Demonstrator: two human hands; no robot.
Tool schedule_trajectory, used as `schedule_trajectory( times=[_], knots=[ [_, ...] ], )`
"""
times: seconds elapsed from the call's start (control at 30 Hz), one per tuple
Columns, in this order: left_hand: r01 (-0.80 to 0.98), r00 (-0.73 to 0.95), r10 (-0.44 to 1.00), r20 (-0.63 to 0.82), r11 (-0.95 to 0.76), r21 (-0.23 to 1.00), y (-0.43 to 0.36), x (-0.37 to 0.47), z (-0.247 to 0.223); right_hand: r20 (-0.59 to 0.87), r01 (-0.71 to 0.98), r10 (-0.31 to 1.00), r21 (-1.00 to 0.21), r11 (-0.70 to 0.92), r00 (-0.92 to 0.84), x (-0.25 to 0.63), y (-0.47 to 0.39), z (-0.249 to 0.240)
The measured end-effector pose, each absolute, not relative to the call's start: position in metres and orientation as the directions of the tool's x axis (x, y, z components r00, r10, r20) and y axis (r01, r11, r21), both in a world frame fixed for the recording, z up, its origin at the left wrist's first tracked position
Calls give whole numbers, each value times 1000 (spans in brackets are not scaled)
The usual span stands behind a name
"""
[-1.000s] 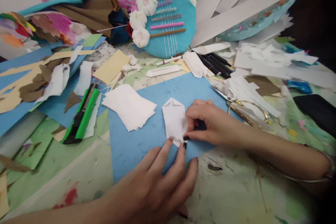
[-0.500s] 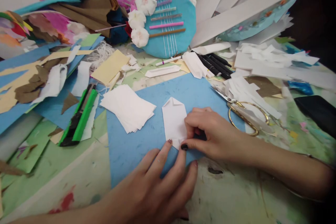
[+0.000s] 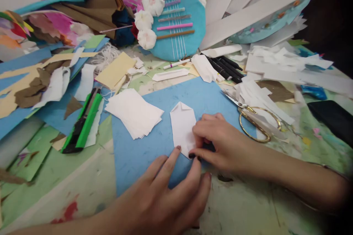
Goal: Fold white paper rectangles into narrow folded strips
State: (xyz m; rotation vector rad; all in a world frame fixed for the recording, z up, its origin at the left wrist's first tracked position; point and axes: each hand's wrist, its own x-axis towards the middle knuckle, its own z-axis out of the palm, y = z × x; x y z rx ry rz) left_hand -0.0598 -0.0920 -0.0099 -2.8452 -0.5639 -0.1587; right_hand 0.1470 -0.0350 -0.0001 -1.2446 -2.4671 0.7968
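Observation:
A small white piece of paper (image 3: 182, 128) with folded corners at its top lies on a blue sheet (image 3: 132, 161). My right hand (image 3: 220, 143) is closed at the paper's lower right edge, with thumb and bent fingers pinching it there. My left hand (image 3: 162, 194) is spread out below; its index fingertip presses the lower left edge of the paper, and another finger meets the right thumb near the bottom tip. A stack of white paper pieces (image 3: 135, 114) lies to the left. The lower right edge of the folded piece is partly hidden by my right fingers.
Scissors with gold handles (image 3: 255, 121) lie right of my right hand. A green utility knife (image 3: 84, 123) is at the left. Behind are black markers (image 3: 226, 68), a blue paper guitar (image 3: 179, 25) and white paper strips (image 3: 264, 99). A black phone-like object (image 3: 331, 117) lies far right.
The fingers of my left hand have slid slightly right along the paper's lower tip, and the bottom corner now lies folded into a point. My right hand has shifted slightly left.

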Motion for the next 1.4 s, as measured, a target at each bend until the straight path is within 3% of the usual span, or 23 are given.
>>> schedule_trajectory(
  times=[0.2,0.33,0.43,0.53,0.67,0.77,1.4],
  knots=[
    [367,929,345,137,-911,-191,-93,-60,-11,-39,725,842,-530,440,-539,153,-24,-2],
    [384,897,344,277,-918,-102,-85,-62,-6,-7,718,835,-514,469,-551,157,-22,-2],
    [416,846,412,338,-907,64,-75,-65,-5,91,670,795,-486,561,-600,157,-27,-3],
    [416,831,434,348,-900,128,-67,-66,-8,209,572,664,-367,734,-718,157,-35,-5],
    [382,844,399,358,-916,121,-63,-66,-11,193,423,458,-199,884,-868,157,-45,-1],
    [364,857,378,350,-925,109,-63,-67,-12,158,407,428,-149,901,-890,157,-49,2],
    [388,855,383,350,-920,59,-61,-68,-16,83,380,396,-156,912,-915,156,-51,13]
  ],
)
